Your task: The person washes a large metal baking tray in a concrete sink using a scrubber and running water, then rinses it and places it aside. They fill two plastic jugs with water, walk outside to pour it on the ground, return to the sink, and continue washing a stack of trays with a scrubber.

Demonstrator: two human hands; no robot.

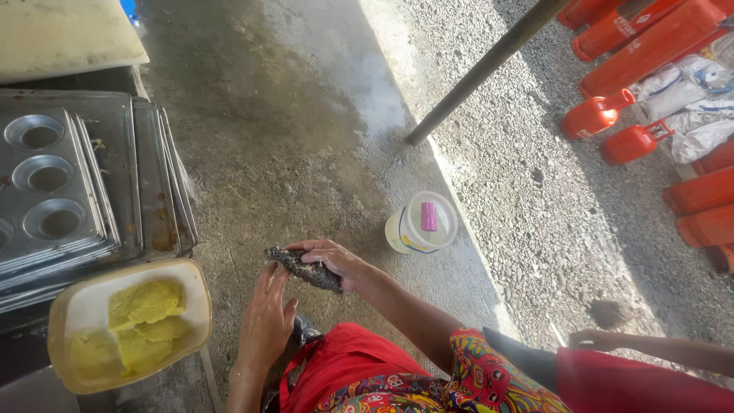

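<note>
Dark scouring pad (304, 268) gripped by right hand (336, 262), left hand (267, 317) flat beside

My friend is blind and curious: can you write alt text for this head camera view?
Seen from above, a person's right hand holds a dark, wet scouring pad over a concrete floor, the left hand touching its end. At left are stacked metal muffin trays and a tub of yellow dough.

A dark, ragged scouring pad (304, 268), wet and crumpled, lies stretched slantwise between the hands: gripped under the right hand's (336, 262) fingers, its other end touching the left hand's (267, 321) fingertips
</note>
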